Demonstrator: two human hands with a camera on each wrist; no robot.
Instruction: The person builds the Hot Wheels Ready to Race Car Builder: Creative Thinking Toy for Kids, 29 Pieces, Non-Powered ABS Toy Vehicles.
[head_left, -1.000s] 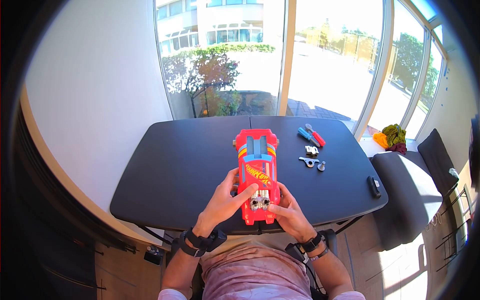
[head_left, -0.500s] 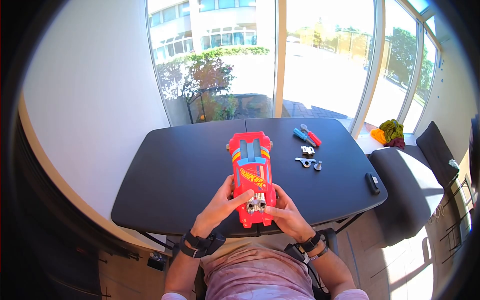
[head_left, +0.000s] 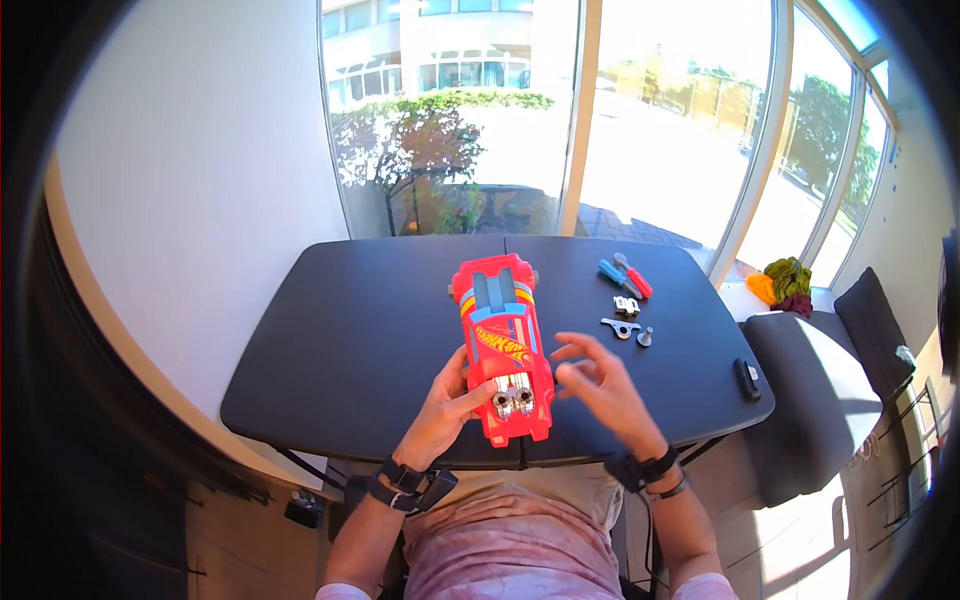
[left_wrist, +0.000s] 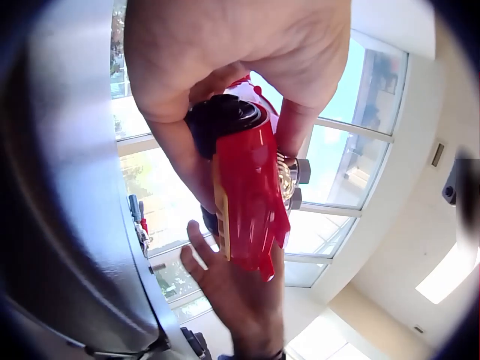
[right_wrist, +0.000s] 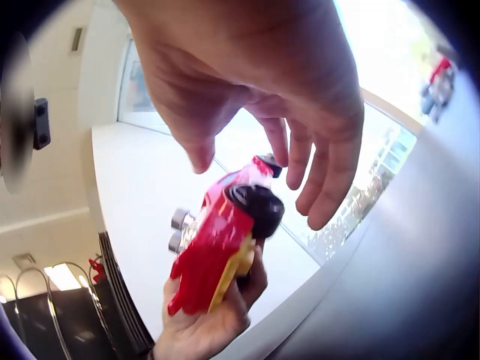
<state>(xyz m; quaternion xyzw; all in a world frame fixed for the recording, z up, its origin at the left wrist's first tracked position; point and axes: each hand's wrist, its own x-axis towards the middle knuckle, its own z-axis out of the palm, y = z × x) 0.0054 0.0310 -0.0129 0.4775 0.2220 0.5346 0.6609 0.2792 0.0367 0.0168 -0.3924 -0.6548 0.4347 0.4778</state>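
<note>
A red toy car (head_left: 505, 345) with a Hot Wheels logo, blue and yellow stripes and a chrome engine piece (head_left: 513, 400) is held up over the table by my left hand (head_left: 440, 410). The thumb lies on top beside the chrome, and the fingers curl round the side and underneath. In the left wrist view a black wheel (left_wrist: 225, 120) shows beneath the palm. My right hand (head_left: 605, 390) is off the car, just to its right, fingers loosely bent and holding nothing. The right wrist view shows the car (right_wrist: 217, 247) apart from these fingers.
On the black table (head_left: 350, 350), to the right, lie a blue-handled screwdriver (head_left: 617, 275), a red-handled tool (head_left: 634, 276), a small white part (head_left: 627, 306), a grey bracket (head_left: 621, 328) and a grey cone-shaped part (head_left: 645, 338). A black object (head_left: 747, 380) sits near the right edge.
My right hand has let go of the car and moved away to the right. The left hand keeps its hold, and the car has tilted slightly.
</note>
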